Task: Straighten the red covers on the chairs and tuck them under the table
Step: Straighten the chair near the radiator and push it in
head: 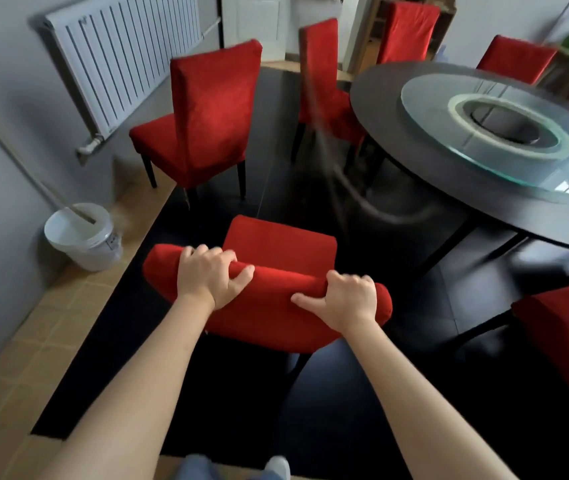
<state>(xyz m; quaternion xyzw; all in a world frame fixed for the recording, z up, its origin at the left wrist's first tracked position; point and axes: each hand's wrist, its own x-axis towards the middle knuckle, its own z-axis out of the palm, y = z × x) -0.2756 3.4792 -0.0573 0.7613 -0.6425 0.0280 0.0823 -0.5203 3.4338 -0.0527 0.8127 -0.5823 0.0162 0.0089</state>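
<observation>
Nearest chair: the dining chair in a red fabric slip cover [276, 251] stands on the black floor just in front of the person, its seat facing the round dark counter with a glass turntable [414, 188], but well apart from it.
Left grip: the left hand [208, 275] is clamped over the top edge of the backrest, fingers curled to the far side.
Right grip: the right hand [347, 297] is clamped on the same edge, nearer its right end.
Step in hand: likely holding the chair by its back to steer it.
Next move: probably a push forward and to the right, until the seat slides under the counter rim.
Other chairs: a second red-covered chair [203, 112] stands out by the white wall radiator [120, 53], not yet tucked.
</observation>
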